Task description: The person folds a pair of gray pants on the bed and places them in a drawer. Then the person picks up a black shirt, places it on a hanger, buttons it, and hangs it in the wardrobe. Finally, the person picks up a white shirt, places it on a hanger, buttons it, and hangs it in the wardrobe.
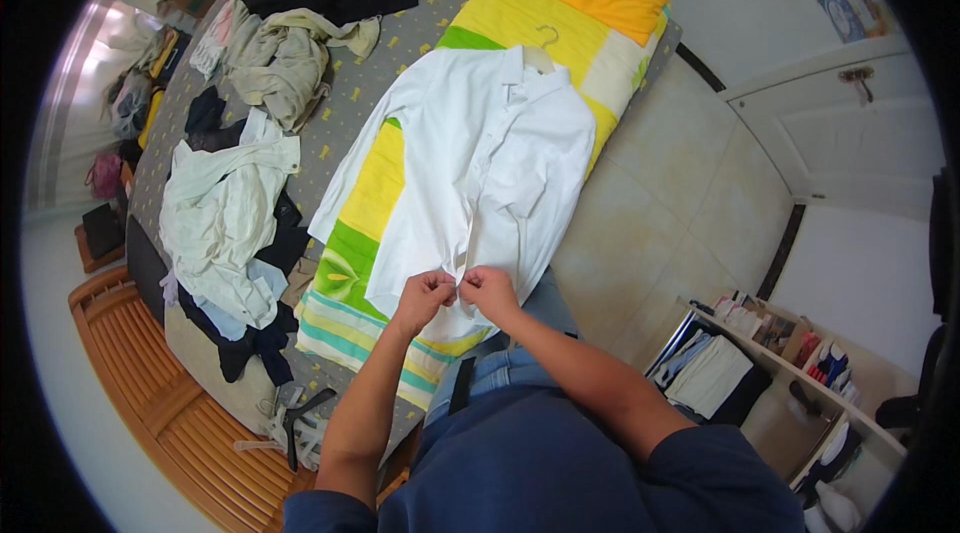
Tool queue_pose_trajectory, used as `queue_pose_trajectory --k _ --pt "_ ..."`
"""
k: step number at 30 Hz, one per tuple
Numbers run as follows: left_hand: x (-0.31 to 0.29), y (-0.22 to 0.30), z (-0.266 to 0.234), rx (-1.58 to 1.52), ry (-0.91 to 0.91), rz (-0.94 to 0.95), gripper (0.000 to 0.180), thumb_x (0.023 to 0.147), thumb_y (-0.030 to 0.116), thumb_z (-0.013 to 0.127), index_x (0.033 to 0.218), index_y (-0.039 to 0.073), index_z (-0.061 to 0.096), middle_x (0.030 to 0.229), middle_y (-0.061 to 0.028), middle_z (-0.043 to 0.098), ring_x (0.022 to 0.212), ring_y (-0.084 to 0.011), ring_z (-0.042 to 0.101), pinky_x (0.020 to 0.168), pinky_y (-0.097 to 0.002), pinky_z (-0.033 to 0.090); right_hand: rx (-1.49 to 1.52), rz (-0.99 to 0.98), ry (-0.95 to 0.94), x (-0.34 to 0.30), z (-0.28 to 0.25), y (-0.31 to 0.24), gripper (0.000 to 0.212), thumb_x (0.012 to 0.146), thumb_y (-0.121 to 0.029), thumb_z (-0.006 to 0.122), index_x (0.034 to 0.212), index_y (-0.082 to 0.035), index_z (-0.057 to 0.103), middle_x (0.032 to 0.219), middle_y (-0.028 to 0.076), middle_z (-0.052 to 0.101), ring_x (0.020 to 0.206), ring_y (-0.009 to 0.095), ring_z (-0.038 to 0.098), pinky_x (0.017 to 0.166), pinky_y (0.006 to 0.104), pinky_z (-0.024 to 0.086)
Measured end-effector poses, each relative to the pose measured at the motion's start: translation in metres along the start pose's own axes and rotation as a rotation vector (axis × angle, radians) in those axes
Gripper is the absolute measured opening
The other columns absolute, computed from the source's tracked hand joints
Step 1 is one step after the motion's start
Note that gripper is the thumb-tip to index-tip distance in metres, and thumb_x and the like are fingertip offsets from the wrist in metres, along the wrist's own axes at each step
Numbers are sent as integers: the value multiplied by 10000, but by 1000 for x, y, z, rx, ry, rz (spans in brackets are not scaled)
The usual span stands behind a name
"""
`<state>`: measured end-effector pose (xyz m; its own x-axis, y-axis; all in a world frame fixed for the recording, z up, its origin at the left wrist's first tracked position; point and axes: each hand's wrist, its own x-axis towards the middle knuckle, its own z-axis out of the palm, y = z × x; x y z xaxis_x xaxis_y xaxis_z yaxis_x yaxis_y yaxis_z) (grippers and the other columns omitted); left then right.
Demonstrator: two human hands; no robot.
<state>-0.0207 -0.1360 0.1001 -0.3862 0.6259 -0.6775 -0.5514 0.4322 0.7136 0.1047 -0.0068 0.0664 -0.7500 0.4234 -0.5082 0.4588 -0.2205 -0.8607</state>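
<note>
Basically both sets of fingertips pinched on the front placket near the hem of a white shirt (pixel 480 163), left hand (pixel 424 295) and right hand (pixel 490 290) touching, shirt flat on a yellow-green blanket (pixel 365 223) on the bed (pixel 345 103), hanger (pixel 541 48) in its collar, clothes pile (pixel 235 223) at left.

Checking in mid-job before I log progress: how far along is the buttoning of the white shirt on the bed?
Looks done: the white shirt lies flat on the striped blanket, hanger in its collar, front closed above the hands. In hand: left hand and right hand pinch the placket near the hem. Left: the heaped clothes beside it lie unsorted.
</note>
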Motion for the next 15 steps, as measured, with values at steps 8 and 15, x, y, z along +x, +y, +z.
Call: queue_pose_trajectory --k 8,15 --pt "14 -23 11 40 139 41 181 1016 136 593 928 -5 666 777 -10 629 677 -94 566 633 -252 486 -525 -468 219 -5 4 -15 83 800 -113 750 819 -58 691 771 115 686 685 325 670 610 425 538" --pt "16 -35 7 209 168 164 192 1058 176 542 991 16 625 797 2 596 711 -96 544 667 -263 484 -425 -369 219 -1 11 -20 110 813 -128 739 825 -49 663 775 124 678 696 327 668 608 415 539"
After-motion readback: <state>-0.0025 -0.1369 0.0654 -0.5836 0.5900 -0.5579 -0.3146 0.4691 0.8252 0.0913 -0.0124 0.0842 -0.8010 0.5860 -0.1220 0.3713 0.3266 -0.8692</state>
